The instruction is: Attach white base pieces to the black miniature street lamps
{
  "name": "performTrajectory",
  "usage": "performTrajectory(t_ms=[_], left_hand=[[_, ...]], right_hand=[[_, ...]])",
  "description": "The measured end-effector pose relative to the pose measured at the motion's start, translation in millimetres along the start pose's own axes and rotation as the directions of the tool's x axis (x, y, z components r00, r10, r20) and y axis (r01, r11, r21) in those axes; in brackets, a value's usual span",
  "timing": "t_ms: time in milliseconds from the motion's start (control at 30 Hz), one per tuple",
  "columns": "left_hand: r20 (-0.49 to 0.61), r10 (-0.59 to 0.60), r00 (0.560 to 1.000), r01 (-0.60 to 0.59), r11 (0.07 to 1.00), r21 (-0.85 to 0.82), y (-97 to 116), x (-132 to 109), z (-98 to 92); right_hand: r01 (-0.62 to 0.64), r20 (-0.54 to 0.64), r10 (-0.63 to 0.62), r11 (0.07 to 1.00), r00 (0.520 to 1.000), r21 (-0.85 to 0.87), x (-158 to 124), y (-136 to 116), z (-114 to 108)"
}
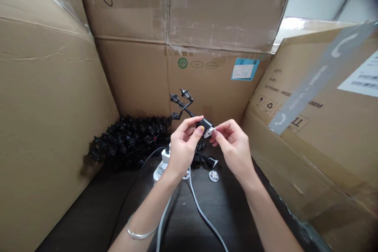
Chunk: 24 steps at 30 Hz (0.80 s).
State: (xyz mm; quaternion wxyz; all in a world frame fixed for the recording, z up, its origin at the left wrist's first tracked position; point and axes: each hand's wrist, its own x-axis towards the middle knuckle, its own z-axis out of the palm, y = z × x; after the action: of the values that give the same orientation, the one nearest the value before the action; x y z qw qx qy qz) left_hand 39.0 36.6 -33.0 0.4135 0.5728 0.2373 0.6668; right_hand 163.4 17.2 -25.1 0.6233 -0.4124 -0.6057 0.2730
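My left hand (183, 145) is closed around the round black base of a small black lamp-post ornament (184, 104), whose three tiny lanterns point up and away. My right hand (233, 145) pinches the white underside of that base (209, 132) with thumb and forefinger, at its right edge. Both hands hover above a dark tabletop (97, 212). A silver bangle (138, 234) circles my left wrist.
A heap of the same black ornaments (126, 141) lies at the back left. Below my hands are a white power strip (162, 165) with white cables (203, 212), another ornament (206, 160) and a loose white disc (213, 176). Large cardboard boxes (44, 106) wall in all sides.
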Motion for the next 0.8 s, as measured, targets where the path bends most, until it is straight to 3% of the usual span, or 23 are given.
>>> performTrajectory(t_ms=[233,467,800], left_hand=[[-0.020,-0.003,1.000,0.003,1.000,0.008,1.4,0.0,-0.8],[0.020,-0.016,1.000,0.016,1.000,-0.021,0.4,-1.8,1.9],[0.039,-0.010,0.999,0.009,1.000,0.016,2.2,-5.0,5.2]], right_hand=[[0.091,0.030,-0.089,0.992,0.996,-0.085,-0.4,1.8,-1.9],[0.001,0.051,-0.005,0.997,0.999,0.080,0.0,-2.2,-2.4],[-0.016,-0.001,0.016,0.992,1.000,0.125,-1.7,-2.9,-1.3]])
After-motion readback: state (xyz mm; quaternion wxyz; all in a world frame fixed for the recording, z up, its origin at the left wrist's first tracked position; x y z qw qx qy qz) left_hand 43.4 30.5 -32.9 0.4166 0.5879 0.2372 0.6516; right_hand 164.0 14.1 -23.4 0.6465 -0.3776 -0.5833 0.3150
